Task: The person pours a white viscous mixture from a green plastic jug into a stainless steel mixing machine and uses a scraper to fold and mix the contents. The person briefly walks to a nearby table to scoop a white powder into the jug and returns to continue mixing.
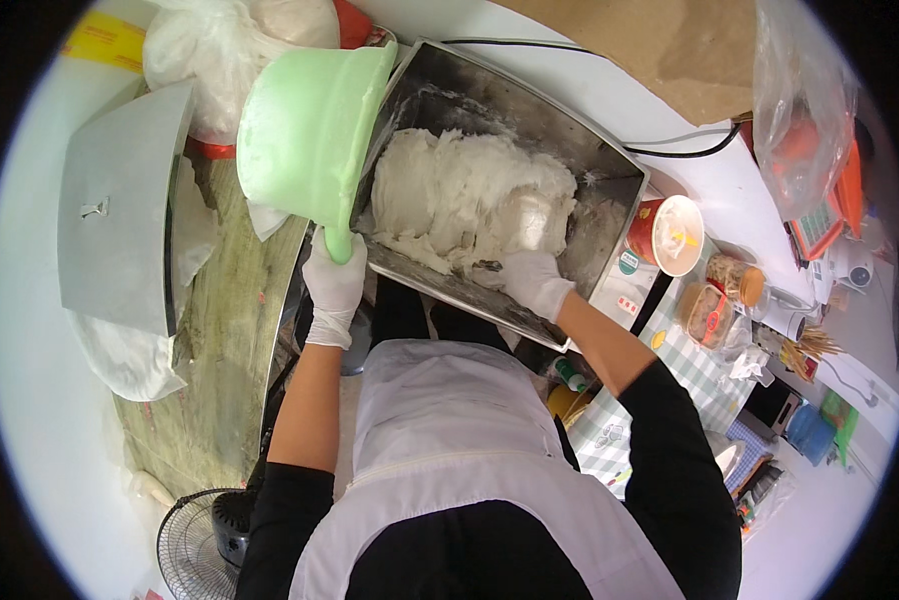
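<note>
My gloved left hand (334,277) grips the handle of a light green plastic basin (299,135), tipped on its side with its rim at the left edge of a metal bin (607,150). A large mass of white dough (464,191) lies in the bin. My gloved right hand (532,281) is at the near side of the dough, closed around the grip of a scoop or scraper (533,221). Its pale, shiny face rests against the dough; its exact kind is unclear.
Left of the bin stands a wooden worktop (228,300) with a grey metal box (123,202). White plastic bags (216,67) lie behind. At right are a red paper tub (648,232), a jar (731,276) and a checked cloth (667,367). A fan (198,544) stands at lower left.
</note>
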The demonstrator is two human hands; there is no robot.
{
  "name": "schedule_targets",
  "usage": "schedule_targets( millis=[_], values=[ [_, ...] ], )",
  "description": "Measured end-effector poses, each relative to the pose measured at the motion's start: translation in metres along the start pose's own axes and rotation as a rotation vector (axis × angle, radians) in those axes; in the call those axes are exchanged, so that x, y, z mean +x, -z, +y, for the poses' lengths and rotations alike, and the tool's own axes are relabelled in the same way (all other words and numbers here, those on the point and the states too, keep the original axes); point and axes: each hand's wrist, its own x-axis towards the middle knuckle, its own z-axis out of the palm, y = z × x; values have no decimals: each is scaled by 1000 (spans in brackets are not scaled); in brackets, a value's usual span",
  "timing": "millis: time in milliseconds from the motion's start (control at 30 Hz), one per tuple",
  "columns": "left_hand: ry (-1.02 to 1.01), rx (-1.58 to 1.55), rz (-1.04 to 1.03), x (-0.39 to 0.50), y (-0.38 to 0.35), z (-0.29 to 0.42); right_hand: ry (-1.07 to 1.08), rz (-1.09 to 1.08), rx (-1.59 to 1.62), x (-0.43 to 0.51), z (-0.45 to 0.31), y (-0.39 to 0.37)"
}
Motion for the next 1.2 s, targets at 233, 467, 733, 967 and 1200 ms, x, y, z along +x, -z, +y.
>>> schedule_targets(
  millis=[233, 467, 733, 967, 1200],
  values=[
    [79, 17, -59, -1, 4, 4, 99, -34, -52, 14, -17, -26],
    [-34, -8, -16, -1, 5, 12, -17, -18, -23, -38, 10, 15],
    [12, 18, -49, -2, 6, 15, -16, -103, -135, 1, -27, -6],
    [1, 64, -36, 1, 5, 13, 37, -60, -31, -21, -10, 32],
    [-24, 29, -15, -2, 5, 16, 93, -20, -58, 44, -36, -18]
  ],
)
